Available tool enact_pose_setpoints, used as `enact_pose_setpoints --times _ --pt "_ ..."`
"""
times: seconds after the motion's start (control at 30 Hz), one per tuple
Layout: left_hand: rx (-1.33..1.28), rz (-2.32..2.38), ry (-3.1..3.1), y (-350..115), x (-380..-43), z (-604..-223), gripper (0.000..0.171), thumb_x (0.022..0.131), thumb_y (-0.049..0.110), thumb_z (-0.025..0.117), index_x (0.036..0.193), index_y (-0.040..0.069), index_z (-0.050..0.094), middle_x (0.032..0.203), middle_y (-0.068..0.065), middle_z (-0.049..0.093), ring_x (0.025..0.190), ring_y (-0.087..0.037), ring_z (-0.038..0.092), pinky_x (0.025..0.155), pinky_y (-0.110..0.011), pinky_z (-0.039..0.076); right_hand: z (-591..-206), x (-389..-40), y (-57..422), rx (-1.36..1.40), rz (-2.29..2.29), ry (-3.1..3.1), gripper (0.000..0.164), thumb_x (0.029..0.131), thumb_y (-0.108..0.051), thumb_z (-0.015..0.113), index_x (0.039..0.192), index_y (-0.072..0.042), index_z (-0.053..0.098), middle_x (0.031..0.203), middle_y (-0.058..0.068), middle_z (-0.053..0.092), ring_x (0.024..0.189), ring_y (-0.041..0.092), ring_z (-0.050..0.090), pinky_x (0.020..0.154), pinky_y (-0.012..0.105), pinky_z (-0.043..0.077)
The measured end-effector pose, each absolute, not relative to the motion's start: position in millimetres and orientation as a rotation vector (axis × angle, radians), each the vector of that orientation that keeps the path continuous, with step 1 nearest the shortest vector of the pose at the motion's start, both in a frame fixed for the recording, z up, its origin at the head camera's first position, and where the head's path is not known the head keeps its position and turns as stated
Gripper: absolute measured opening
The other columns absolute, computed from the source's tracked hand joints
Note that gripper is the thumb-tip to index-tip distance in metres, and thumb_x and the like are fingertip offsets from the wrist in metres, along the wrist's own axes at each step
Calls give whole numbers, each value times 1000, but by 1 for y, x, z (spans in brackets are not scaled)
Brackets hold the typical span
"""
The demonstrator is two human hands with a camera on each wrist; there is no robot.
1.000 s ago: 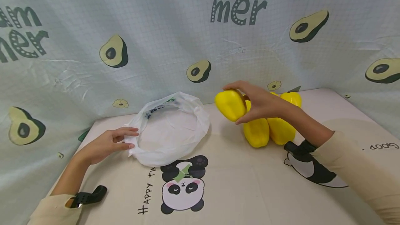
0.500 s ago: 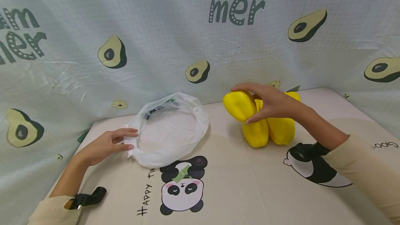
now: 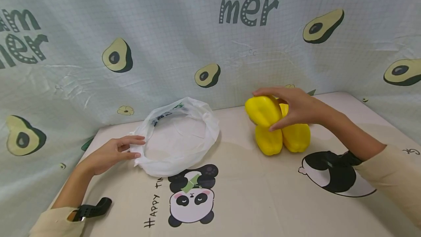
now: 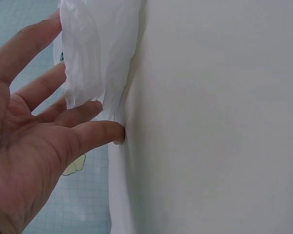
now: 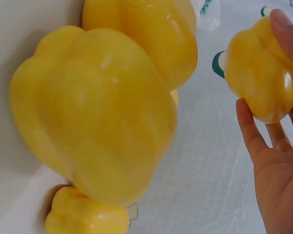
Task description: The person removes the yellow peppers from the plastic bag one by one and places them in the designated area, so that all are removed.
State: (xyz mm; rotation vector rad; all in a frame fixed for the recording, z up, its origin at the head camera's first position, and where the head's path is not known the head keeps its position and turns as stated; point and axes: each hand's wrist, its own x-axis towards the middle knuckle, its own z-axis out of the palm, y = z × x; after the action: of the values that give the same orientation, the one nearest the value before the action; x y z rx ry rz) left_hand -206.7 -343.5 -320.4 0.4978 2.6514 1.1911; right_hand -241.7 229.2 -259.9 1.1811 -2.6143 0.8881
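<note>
In the head view, my right hand (image 3: 296,107) holds a yellow bell pepper (image 3: 263,111) above a cluster of the same peppers. Thumb and fingers grip its sides, as the right wrist view also shows for the held pepper (image 5: 263,70). Below it on the table lie one yellow pepper (image 3: 269,142) and a second beside it (image 3: 297,139); another is partly hidden behind my hand. A white plastic bag (image 3: 177,164) stands at the left with its mouth spread wide. My left hand (image 3: 108,153) touches the bag's left rim, its fingers extended and the thumb apart from them.
The table (image 3: 243,193) has a cloth printed with a panda (image 3: 192,202) and lettering. A pale curtain (image 3: 158,46) with avocado prints hangs behind the table and along the left side. In the right wrist view, a large pepper (image 5: 97,112) fills the foreground.
My right hand has moved to the right with the pepper, away from the bag and over the other peppers. The left hand and the bag stay where they were.
</note>
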Motion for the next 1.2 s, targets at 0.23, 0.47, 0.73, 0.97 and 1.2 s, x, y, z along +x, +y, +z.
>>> enact_pose_setpoints --times 0.23,0.47,0.73,0.97,1.2 --pt "493 1195 2655 -343 -206 -320 47 92 19 75 133 -1 64 153 -19 46 147 -43 25 95 1 32 -256 -232 241 1113 841 -2620 89 70 -29 96 147 -26 52 147 -2 54 124 22 56 98 54 54" --pt "450 1150 2683 -343 -205 -319 49 92 26 76 134 3 65 154 -15 46 149 -41 25 95 1 31 -253 -223 254 1038 762 -2612 92 66 -29 98 146 -30 53 144 -9 56 119 10 56 99 38 55" --pt "426 1106 2697 -342 -206 -320 51 92 25 76 136 2 63 155 -17 44 148 -44 26 118 -57 28 -258 -216 272 1040 673 -2570 96 62 -27 100 146 -28 54 144 -9 56 118 -1 51 93 8 43" --pt "441 1106 2690 -342 -206 -318 52 92 23 76 137 0 62 155 -19 44 148 -46 25 115 -62 26 -259 -212 285 1041 605 -2536 99 59 -28 101 146 -27 55 144 -12 55 119 -7 50 91 4 41" --pt "436 1095 2702 -340 -204 -318 53 92 25 77 136 0 62 154 -20 45 148 -47 24 116 -61 25 -263 -210 293 1003 569 -2543 100 57 -29 102 145 -28 56 141 -6 58 109 -4 54 88 5 44"
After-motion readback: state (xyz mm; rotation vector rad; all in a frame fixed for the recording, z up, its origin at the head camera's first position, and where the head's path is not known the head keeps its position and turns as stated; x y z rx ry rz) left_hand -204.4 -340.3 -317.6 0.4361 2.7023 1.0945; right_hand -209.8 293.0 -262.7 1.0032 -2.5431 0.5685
